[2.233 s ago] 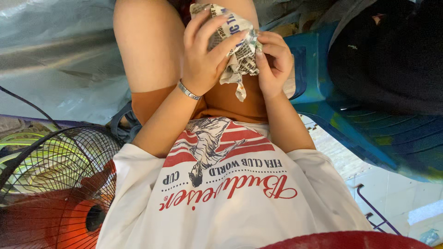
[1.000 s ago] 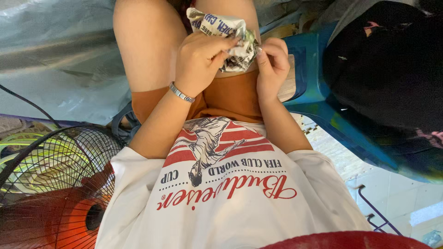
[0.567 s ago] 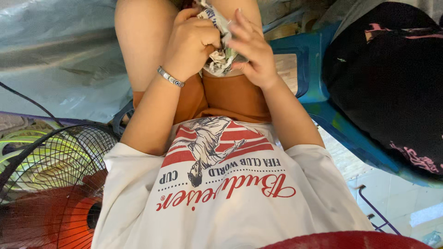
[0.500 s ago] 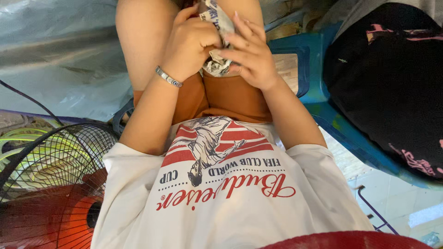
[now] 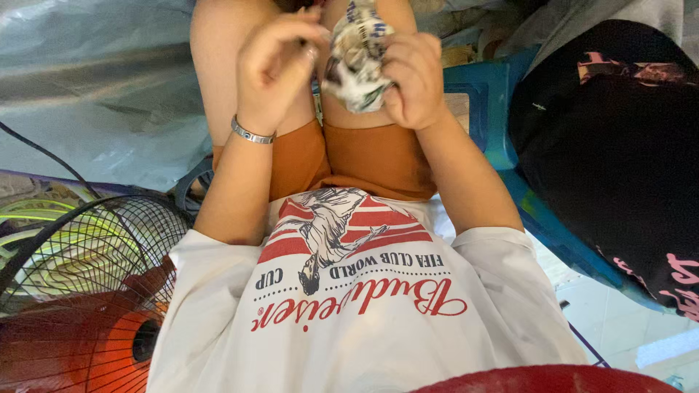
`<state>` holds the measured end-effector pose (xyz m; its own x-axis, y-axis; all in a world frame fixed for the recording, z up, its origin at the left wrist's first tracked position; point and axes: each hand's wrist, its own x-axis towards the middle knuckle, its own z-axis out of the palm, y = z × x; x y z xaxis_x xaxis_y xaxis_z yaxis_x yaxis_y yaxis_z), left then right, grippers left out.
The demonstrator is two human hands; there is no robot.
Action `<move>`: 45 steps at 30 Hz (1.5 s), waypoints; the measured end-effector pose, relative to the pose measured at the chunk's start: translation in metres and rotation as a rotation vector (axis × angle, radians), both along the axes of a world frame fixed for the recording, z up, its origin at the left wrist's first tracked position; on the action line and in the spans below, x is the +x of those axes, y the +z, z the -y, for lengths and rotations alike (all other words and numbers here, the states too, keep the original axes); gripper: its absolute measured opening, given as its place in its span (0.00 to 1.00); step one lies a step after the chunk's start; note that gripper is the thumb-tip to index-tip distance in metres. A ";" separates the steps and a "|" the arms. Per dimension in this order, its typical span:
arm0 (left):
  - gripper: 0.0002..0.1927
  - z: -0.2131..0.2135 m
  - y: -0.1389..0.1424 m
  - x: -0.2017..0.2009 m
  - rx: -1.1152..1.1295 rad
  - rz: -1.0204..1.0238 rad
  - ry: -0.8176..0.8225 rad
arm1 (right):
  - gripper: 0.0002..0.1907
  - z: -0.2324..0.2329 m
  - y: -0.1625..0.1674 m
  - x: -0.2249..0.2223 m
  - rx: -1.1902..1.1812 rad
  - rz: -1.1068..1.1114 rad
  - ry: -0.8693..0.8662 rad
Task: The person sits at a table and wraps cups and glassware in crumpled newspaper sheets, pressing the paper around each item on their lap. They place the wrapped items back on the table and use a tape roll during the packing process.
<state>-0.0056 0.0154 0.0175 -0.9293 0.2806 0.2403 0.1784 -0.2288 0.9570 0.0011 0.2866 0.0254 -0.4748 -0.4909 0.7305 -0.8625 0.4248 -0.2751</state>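
My right hand (image 5: 416,78) is closed around a crumpled printed wrapper (image 5: 357,58) - fingers folded over its far side, thumb pressing from the near side - so the wad sits bunched in my fist above my knees. My left hand (image 5: 280,69) is just beside it, fingers curled with the tips drawn together at the wrapper's left edge. I cannot tell whether they actually pinch a corner of it or only hover against it; the spot is hidden behind my own knuckles. A silver bracelet (image 5: 251,133) sits on that wrist.

As I judge it, the step in hand is working the wrapper between both hands - the right does the holding, the left picks at the edge. Any next move calls for the left fingertips to get a sure hold on a loose flap while the right keeps the wad from slipping down toward my orange shorts (image 5: 364,156), below the grip.

Well off to the left of my grip, lower down, stands a wire-caged fan (image 5: 87,291); to the right is a blue plastic chair (image 5: 480,102).
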 end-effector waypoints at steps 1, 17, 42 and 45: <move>0.15 -0.002 -0.007 0.005 0.120 0.137 0.083 | 0.11 0.001 0.000 -0.002 -0.055 0.021 -0.017; 0.40 -0.047 -0.044 0.034 -0.311 0.009 -0.110 | 0.20 0.018 0.012 -0.001 -0.298 0.400 -0.025; 0.16 -0.064 0.075 0.076 0.310 0.093 -0.170 | 0.17 0.054 0.059 0.075 -1.002 0.502 -0.069; 0.12 -0.064 0.067 0.078 0.292 0.052 -0.071 | 0.11 0.055 0.071 0.080 -0.993 0.599 -0.147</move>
<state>0.0726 0.0790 0.0847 -0.9231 0.2708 0.2732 0.1049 -0.5061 0.8561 0.0811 0.2319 0.0966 -0.8781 0.2587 0.4026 -0.4428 -0.1202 -0.8885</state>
